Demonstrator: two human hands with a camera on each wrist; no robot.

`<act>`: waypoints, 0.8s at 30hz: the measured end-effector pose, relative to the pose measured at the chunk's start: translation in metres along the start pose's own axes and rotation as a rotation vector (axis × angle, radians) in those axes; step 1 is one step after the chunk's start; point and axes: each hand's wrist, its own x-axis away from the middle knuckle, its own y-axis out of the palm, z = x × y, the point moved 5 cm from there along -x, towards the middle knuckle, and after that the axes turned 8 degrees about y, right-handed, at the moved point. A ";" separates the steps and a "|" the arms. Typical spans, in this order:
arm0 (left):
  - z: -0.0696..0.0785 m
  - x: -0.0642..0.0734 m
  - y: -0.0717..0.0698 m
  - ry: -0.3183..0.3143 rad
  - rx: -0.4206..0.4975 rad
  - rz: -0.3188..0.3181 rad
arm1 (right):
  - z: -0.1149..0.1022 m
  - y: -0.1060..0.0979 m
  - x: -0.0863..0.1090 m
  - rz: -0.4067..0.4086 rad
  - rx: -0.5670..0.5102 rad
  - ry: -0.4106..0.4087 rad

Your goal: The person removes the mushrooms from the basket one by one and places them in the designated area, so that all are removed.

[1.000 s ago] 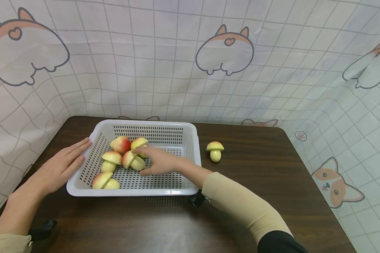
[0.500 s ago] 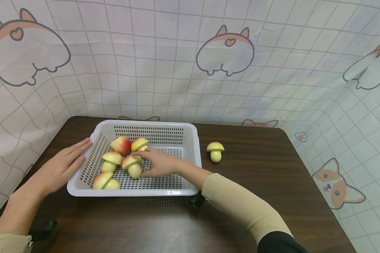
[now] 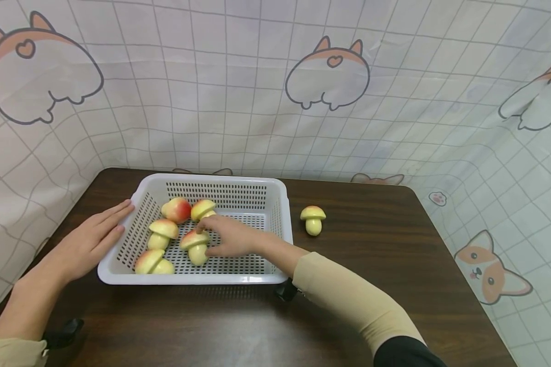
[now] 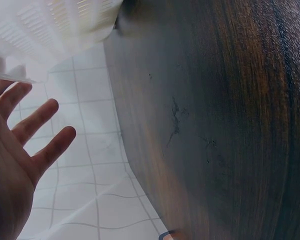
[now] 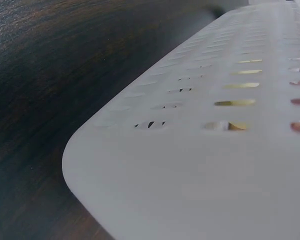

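Note:
In the head view, a white plastic basket point(image 3: 193, 279) holds several mushroom-shaped pieces with red-and-yellow caps and pale stems. My right hand point(image 3: 231, 237) reaches inside over the right part, fingers curled at the cap of one toy mushroom point(image 3: 196, 253), thumb at its stem. My left hand point(image 3: 84, 239) lies with straight fingers against the basket's left rim. In the left wrist view the left hand point(image 4: 20, 145) has its fingers spread, tips at the basket wall point(image 4: 65, 30). The right wrist view shows only the basket's outer wall point(image 5: 190, 175); the right hand is hidden there.
Another toy mushroom point(image 3: 313, 220) stands on the dark wooden table point(image 3: 372, 244), right of the basket. Inside it, more mushrooms point(image 3: 163, 234) sit to the left, with a red-and-yellow one point(image 3: 176, 210) towards the back. A grid-patterned curtain point(image 3: 239, 102) hangs behind the table.
The toy mushroom at my right hand has turned from tilted to more upright, its stem swinging towards the front. My right fingers have curled in closer. The left hand stays in place.

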 end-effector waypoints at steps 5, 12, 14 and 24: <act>0.000 0.000 0.000 0.010 -0.003 0.003 | 0.001 -0.001 0.001 0.018 -0.004 0.019; -0.001 -0.001 -0.001 0.009 0.001 0.016 | 0.000 0.001 -0.001 -0.004 0.010 -0.025; -0.001 -0.001 -0.001 0.005 0.002 0.014 | -0.002 0.001 -0.001 -0.009 0.029 -0.057; 0.000 -0.001 -0.001 -0.005 0.008 0.010 | -0.005 0.002 0.000 -0.028 0.072 -0.114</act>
